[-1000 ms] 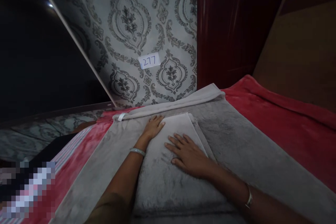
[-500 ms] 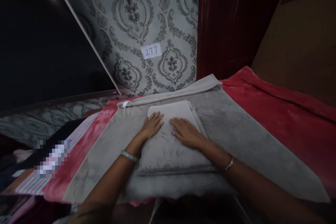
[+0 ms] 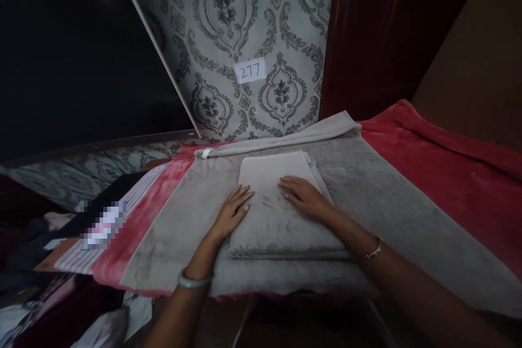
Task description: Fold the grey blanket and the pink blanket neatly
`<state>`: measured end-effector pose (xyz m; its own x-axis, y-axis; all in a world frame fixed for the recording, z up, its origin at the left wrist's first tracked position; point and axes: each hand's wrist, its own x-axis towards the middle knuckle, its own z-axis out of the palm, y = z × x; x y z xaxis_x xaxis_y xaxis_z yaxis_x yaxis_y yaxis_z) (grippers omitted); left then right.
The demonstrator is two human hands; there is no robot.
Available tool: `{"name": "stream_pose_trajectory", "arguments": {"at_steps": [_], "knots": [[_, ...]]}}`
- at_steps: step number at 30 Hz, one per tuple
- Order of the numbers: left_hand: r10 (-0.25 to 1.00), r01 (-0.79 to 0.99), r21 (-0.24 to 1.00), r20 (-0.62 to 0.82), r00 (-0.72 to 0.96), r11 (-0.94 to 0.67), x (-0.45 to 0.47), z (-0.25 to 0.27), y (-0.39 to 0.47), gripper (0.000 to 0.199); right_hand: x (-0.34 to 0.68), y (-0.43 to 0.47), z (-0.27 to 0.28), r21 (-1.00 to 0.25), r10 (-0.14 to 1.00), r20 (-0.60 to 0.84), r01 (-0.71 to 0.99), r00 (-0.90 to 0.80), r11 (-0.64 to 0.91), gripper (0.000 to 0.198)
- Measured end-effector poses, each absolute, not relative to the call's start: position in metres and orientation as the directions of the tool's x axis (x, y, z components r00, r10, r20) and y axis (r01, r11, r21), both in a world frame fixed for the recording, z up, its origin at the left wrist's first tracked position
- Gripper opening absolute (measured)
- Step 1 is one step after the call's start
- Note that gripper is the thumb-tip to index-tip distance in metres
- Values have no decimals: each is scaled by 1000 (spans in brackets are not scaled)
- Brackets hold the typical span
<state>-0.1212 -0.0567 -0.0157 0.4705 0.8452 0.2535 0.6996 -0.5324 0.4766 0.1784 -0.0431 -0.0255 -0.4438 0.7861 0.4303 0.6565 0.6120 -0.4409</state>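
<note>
Grey is covering the folded cloth [image 3: 271, 168] and the spread [image 3: 383, 196] beneath; red is blazing from the blanket [image 3: 442, 166] past the spread's right edge; a striped cloth [image 3: 75, 261] off its left is flashing pink, blue and white; dark-grey scrollwork is curling across pale wallpaper [image 3: 224, 5].

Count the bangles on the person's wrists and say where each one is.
2: a thick, pale bangle around the wrist of the left hand, and a thin, shiny bangle around the wrist of the right hand. Any beyond the frame would be hidden.
</note>
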Motion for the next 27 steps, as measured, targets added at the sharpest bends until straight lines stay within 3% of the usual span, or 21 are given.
{"name": "stream_pose_trajectory", "arguments": {"at_steps": [4,9,17,23,27], "knots": [[855,711,476,257,451,-518,-122,-16,-62,48,203,-32,-30,-529,842,490,691,-225,493,40],[885,737,499,342,315,-455,-126,-18,-67,54,226,-27,-32,-553,912,411,797,8,242,44],[874,735,559,477,94,-385,-123,-15,-98,48,218,-29,-26,-478,935,354,856,-16,195,43],[961,664,732,266,-71,-154,-127,-16,-113,72,215,-35,-20,-502,946,307,862,101,71,42],[973,610,785,210,-91,-112,-130,-12,-108,77,218,-34,-19,-532,951,285,845,118,55,43]]}}
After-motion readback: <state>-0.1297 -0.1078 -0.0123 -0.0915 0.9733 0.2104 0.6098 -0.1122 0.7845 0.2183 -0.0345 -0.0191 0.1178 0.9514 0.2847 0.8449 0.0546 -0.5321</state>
